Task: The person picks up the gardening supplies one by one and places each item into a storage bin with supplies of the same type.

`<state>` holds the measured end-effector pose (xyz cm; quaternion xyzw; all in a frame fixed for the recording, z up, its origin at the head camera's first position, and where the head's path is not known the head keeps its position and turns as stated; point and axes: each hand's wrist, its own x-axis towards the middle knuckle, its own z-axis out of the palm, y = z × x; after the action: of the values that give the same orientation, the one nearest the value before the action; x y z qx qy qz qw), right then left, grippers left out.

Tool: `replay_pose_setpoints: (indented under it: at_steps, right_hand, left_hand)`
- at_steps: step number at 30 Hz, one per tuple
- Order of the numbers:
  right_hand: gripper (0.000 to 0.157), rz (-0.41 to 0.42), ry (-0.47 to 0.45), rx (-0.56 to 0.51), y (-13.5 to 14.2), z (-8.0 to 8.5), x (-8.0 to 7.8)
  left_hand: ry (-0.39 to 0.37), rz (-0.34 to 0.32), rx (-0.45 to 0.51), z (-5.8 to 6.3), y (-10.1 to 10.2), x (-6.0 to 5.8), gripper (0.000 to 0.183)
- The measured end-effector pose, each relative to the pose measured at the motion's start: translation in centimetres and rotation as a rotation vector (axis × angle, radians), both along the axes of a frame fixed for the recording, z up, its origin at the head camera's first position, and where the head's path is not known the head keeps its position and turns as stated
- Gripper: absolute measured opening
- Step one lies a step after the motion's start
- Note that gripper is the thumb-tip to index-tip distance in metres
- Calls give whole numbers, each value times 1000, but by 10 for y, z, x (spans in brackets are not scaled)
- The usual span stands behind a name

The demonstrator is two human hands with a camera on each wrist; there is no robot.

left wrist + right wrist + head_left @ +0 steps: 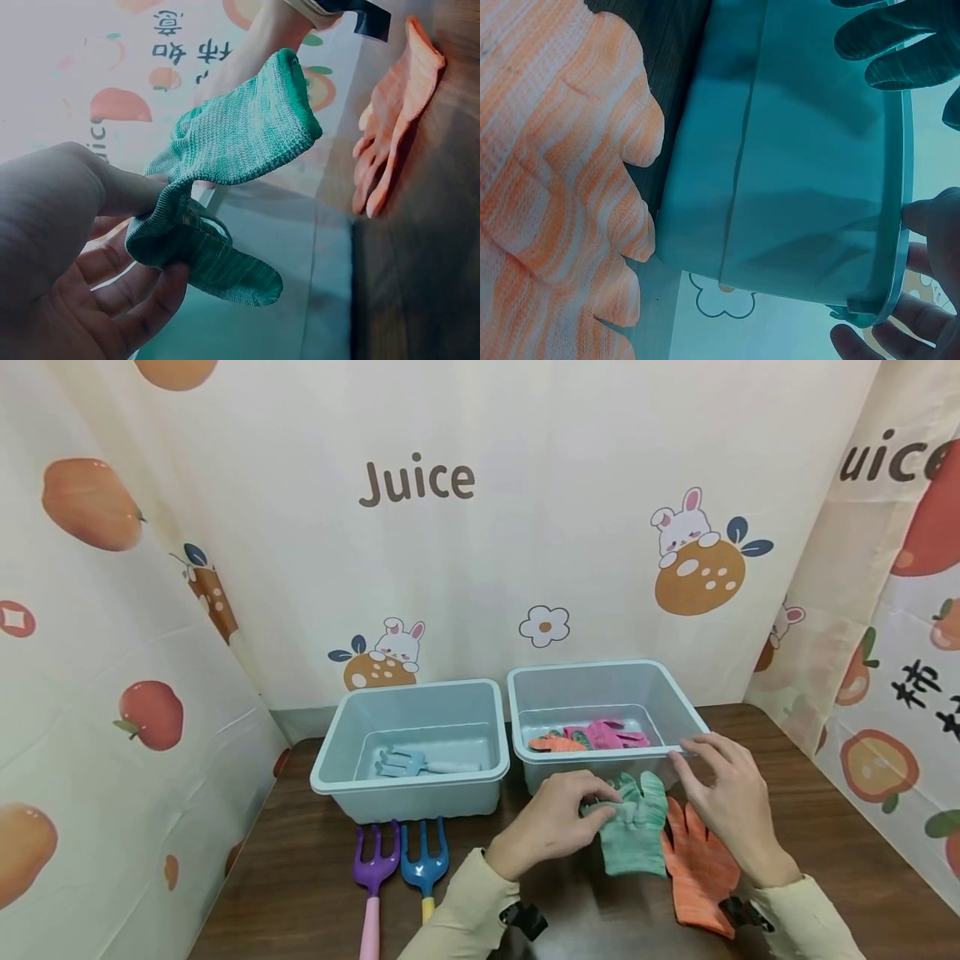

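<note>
My left hand (558,822) pinches a green knit glove (633,835) between thumb and fingers, in front of the right box. In the left wrist view the glove (232,142) hangs folded, its green-edged cuff towards the upper right. My right hand (731,802) is at the front right corner of the right blue-grey box (607,672), fingers spread and loosely bent, fingertips right at the rim in the right wrist view. Below it an orange striped glove (701,868) lies on the table. Inside the right box are a pink glove (603,735) and an orange glove (555,743).
To the left stands a second blue-grey box (416,693) with a light blue fork (405,764) inside. Before it lie a purple garden fork (375,868) with a pink handle and a blue garden fork (425,864) with a yellow handle. A printed curtain (465,568) closes off the back.
</note>
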<state>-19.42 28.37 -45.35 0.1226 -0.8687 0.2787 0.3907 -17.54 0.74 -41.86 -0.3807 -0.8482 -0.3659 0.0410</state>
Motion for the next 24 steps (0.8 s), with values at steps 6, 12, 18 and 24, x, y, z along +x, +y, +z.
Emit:
replay_pose_setpoints:
  at_steps: [6, 12, 18, 24]
  right_hand:
    - [33, 2, 2, -1, 0, 0, 0]
    - [32, -3, 2, 4, 0, 0, 0]
    - [30, -9, 3, 11, 0, 0, 0]
    - [32, -9, 5, 15, 0, 0, 0]
  left_hand:
    - [15, -1, 21, 4, -1, -1, 19]
    - [13, 2, 31, 9, -2, -2, 19]
    - [23, 4, 36, 13, -2, -2, 18]
    - [65, 5, 44, 18, -3, -4, 19]
